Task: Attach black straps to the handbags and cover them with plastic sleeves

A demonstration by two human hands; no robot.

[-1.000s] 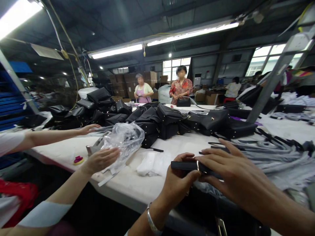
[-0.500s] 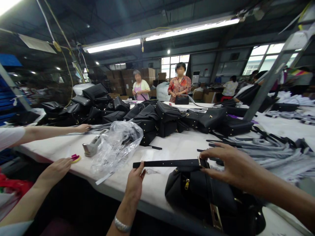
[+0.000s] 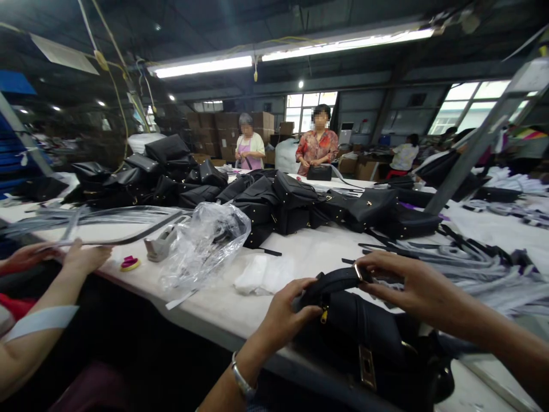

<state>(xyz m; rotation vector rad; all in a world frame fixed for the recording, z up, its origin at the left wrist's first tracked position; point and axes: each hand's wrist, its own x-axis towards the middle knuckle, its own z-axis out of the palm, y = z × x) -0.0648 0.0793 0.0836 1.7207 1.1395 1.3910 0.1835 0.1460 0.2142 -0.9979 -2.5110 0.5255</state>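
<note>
A black handbag [image 3: 386, 329] with gold-coloured fittings lies at the table's front edge before me. Above it curves a black strap [image 3: 337, 279] with a gold buckle [image 3: 357, 273]. My left hand [image 3: 291, 306] is closed on the strap's left end, thumb and fingers pinching it close to the bag's zip pull [image 3: 325, 315]. At the buckle, my right hand [image 3: 392, 280] grips the strap's other end between thumb and fingers. Part of the bag's right side is dark and partly hidden by my right forearm.
Black bags [image 3: 295, 200] are heaped across the table. A clear plastic bag [image 3: 210, 246], a tape dispenser [image 3: 159, 245] and a tape roll [image 3: 129, 263] lie left. Wrapped straps [image 3: 463, 269] lie right. A co-worker's hands [image 3: 83, 257] hold a strap at left; two people stand opposite.
My left hand has moved right, toward the bag, and the strap has gone from straight to curved. The co-worker at left has put down the tape roll and now holds a strap.
</note>
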